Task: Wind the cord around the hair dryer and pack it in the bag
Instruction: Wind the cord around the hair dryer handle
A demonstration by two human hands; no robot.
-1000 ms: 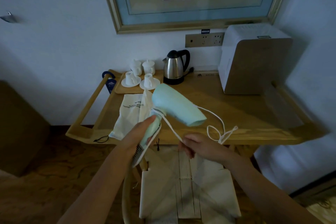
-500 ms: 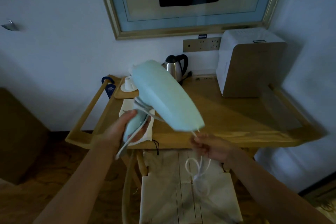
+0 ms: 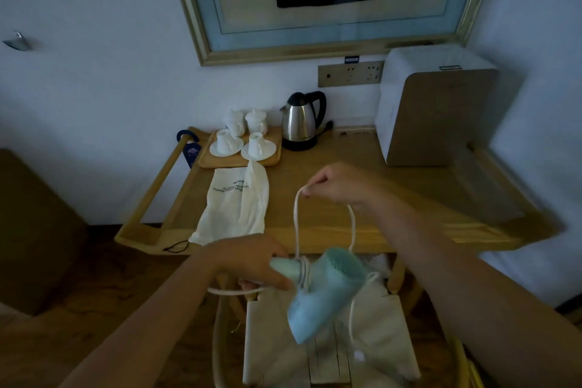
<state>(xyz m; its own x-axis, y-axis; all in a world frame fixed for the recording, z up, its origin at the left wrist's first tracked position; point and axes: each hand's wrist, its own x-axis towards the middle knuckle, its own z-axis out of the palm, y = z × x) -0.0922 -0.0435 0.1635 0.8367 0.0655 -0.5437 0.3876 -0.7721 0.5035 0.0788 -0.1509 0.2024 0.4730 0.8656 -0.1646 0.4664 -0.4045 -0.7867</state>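
My left hand (image 3: 252, 264) grips the handle of the pale blue hair dryer (image 3: 321, 296), which hangs low in front of the table with its nozzle pointing down. Several turns of white cord (image 3: 296, 224) sit around the handle's neck. My right hand (image 3: 338, 184) pinches a loop of that cord high above the dryer, over the table. The cord's loose end trails down past the dryer body. A white cloth bag (image 3: 234, 208) with printed text lies flat on the wooden table (image 3: 393, 198), left of my right hand.
A tray of white cups (image 3: 242, 143) and a steel kettle (image 3: 300, 124) stand at the table's back. A large white box (image 3: 431, 107) sits at the right rear. A chair with a woven seat (image 3: 330, 353) stands below the dryer.
The dryer has swung down from in front of the kettle to below the table edge, nozzle now downward. My right hand has risen from below the table edge to above it, pulling the cord up.
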